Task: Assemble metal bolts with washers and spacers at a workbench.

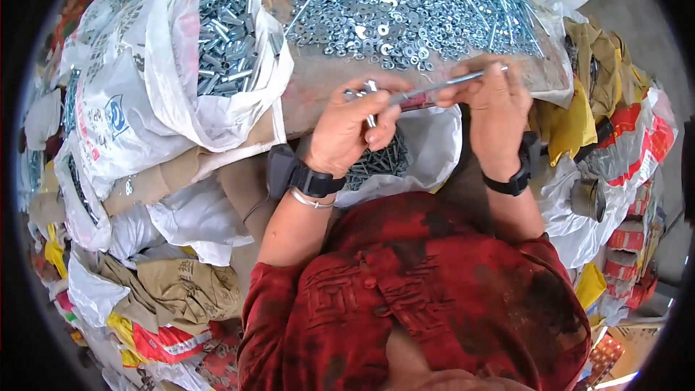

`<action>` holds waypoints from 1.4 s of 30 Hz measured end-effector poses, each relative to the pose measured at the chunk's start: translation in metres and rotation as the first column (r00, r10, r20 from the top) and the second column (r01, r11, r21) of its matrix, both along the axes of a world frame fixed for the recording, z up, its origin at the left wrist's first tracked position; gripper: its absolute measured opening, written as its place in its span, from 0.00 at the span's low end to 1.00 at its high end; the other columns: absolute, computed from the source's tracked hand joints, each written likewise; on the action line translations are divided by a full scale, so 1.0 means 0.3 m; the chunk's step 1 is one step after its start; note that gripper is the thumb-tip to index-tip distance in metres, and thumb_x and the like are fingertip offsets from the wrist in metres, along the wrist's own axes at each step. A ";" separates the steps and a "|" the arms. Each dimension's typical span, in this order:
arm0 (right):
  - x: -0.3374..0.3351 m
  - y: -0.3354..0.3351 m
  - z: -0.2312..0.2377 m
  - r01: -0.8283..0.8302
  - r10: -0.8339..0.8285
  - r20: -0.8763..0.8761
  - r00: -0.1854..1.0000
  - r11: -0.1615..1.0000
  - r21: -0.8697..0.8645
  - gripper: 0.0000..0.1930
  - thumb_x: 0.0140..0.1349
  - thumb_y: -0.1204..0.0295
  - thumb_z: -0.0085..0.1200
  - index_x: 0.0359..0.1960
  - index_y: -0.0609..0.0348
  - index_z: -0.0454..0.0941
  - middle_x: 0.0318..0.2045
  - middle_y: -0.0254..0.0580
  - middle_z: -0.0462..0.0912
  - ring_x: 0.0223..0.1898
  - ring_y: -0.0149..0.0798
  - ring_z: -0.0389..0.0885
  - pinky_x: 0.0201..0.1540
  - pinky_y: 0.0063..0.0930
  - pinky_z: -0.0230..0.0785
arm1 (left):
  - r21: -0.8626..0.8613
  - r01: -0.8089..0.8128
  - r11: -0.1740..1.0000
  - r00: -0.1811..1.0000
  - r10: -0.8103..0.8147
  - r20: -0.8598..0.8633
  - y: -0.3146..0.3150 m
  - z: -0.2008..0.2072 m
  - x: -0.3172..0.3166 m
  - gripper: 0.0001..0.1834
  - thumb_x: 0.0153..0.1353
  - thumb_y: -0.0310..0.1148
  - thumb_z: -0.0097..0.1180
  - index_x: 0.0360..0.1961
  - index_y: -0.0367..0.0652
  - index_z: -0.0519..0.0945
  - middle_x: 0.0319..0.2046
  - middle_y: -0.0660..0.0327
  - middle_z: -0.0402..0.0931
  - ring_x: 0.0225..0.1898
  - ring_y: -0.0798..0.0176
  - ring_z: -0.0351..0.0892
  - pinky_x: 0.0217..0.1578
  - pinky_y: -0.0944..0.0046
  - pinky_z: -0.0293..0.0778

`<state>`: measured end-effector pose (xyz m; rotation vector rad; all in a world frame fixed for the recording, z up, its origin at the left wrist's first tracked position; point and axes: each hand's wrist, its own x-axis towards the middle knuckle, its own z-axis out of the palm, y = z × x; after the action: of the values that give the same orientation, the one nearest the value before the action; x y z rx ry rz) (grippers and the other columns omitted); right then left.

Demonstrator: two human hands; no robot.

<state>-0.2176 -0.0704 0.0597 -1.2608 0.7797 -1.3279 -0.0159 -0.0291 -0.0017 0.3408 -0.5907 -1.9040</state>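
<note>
Both my hands are raised over the front edge of the work surface. A long, thin metal rod (449, 82) slants up to the right between them, slightly blurred. My right hand (494, 105) pinches its far end between thumb and fingers. My left hand (352, 124) is closed round short shiny metal pieces, probably sleeves (371, 101), and the rod's lower end meets that hand. Its fingers partly hide these pieces. Under my hands, an open white sack (434, 146) holds a heap of dark metal bolts (384, 159).
Loose washers (384, 29) lie piled at the back of the surface, with long thin rods (507, 7) among them. On the left stands a white woven bag (163, 58) of short metal tubes (226, 43). Yellow and brown sacks (575, 127) and a metal can (588, 199) are at right.
</note>
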 end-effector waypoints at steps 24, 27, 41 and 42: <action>-0.090 -0.253 -0.146 -0.259 -0.144 -0.815 0.562 0.905 -0.338 0.06 0.60 0.74 0.55 0.38 0.55 0.80 0.33 0.46 0.80 0.34 0.53 0.80 0.36 0.39 0.71 | 0.117 -0.313 0.943 0.888 0.247 0.387 -0.004 0.014 -0.014 0.08 0.64 0.33 0.58 0.40 0.43 0.75 0.15 0.60 0.71 0.10 0.73 0.60 0.10 0.74 0.53; -0.049 -0.269 -0.145 -0.175 -0.230 -0.799 0.555 0.907 -0.383 0.05 0.60 0.74 0.55 0.37 0.55 0.80 0.33 0.45 0.80 0.34 0.52 0.80 0.36 0.39 0.71 | 0.078 -0.282 0.956 0.896 0.233 0.378 -0.005 -0.001 -0.007 0.08 0.64 0.33 0.59 0.39 0.42 0.75 0.15 0.60 0.71 0.10 0.74 0.60 0.10 0.74 0.52; -0.048 -0.251 -0.179 -0.355 -0.151 -0.871 0.468 0.870 -0.342 0.06 0.57 0.77 0.58 0.35 0.65 0.75 0.30 0.47 0.81 0.31 0.49 0.81 0.35 0.37 0.71 | 0.116 -0.248 0.962 0.902 0.185 0.391 0.000 0.008 -0.012 0.10 0.62 0.34 0.62 0.37 0.41 0.76 0.16 0.62 0.71 0.11 0.75 0.60 0.11 0.75 0.53; -0.047 -0.239 -0.174 -0.353 -0.155 -0.871 0.466 0.870 -0.343 0.06 0.57 0.77 0.58 0.35 0.65 0.75 0.30 0.47 0.81 0.31 0.49 0.81 0.35 0.37 0.71 | 0.112 -0.257 0.960 0.891 0.191 0.411 0.000 0.010 -0.014 0.08 0.64 0.33 0.59 0.36 0.41 0.75 0.16 0.62 0.71 0.10 0.75 0.59 0.10 0.75 0.52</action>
<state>-0.2318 -0.1421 0.0076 -2.4793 1.0681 -0.6621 -0.0201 -0.0292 0.0013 0.8822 -0.6293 -1.6681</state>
